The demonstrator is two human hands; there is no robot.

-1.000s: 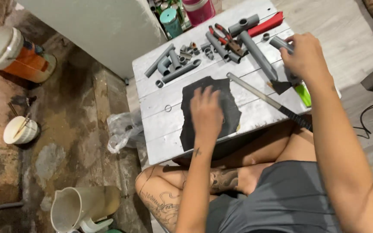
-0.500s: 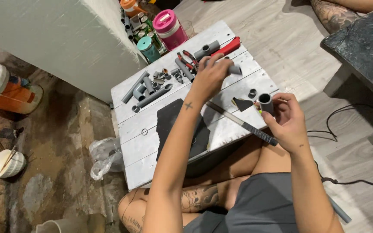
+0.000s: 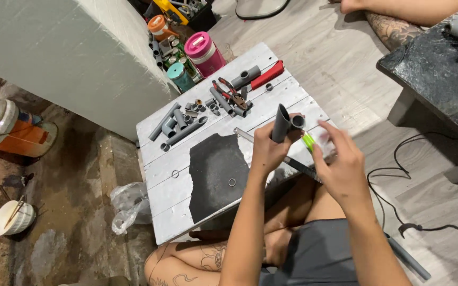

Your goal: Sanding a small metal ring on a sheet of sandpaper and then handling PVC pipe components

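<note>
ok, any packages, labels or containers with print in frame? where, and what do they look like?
Pink jar: beyond the white board's far edge, round, pink with a pale lid label.
Teal can: left of the pink jar, small cylinder.
Orange-lidded jar: behind those, by the wall.
Orange bucket: far left on the floor, white rim.
No screens or signs.

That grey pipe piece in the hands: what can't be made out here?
Head view only:
- Grey pipe piece: its lower end is hidden inside the left hand.
- Small fitting: whether it touches the pipe is unclear.
- Right hand: fingers blurred, hiding their grip.
- Green item: too blurred to identify.
</note>
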